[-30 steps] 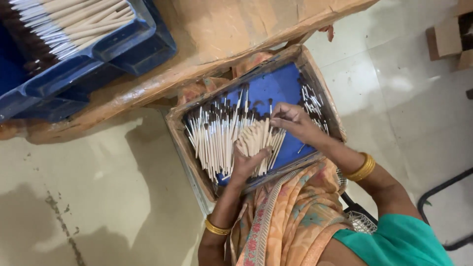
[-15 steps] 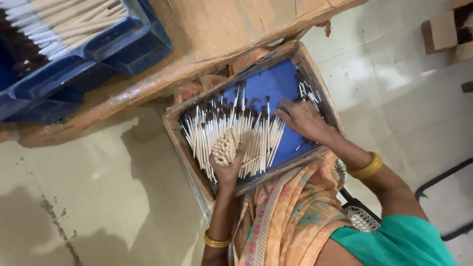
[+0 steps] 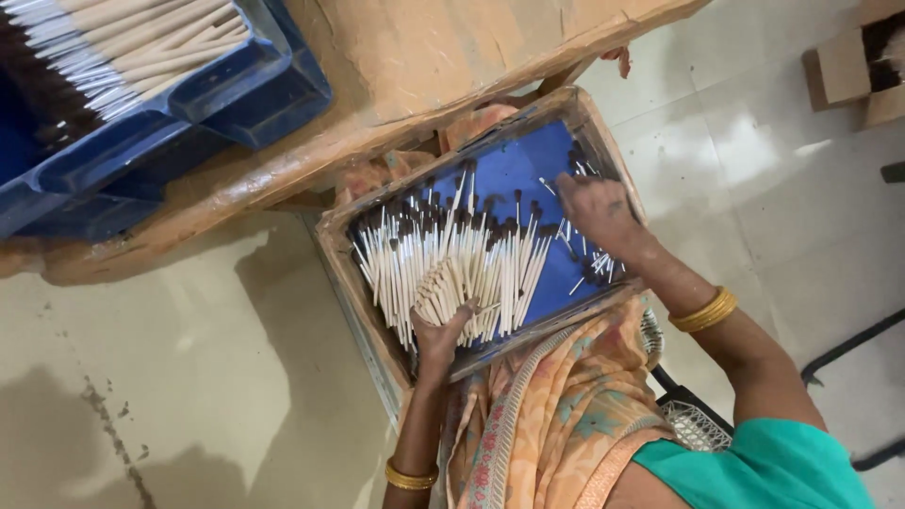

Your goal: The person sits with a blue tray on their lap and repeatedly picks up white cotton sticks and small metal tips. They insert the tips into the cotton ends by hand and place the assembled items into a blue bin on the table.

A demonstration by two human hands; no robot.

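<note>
Two hands work inside a shallow blue-lined tray (image 3: 377, 311) resting on the person's lap. Left hand (image 3: 441, 332) is clamped on a fanned bundle of white dark-tipped sticks (image 3: 443, 278) at the tray's near edge. Right hand (image 3: 596, 209) lies palm-down, fingers loosely curled on a few loose sticks (image 3: 592, 269) at the tray's right end; grip unclear. Hands well apart. Blue crate (image 3: 236, 90) of similar sticks sits on the counter (image 3: 443, 66) above.

teal blouse (image 3: 764, 471) | orange floral sari (image 3: 556, 415) | gold bangles (image 3: 702, 311) on both wrists
</note>
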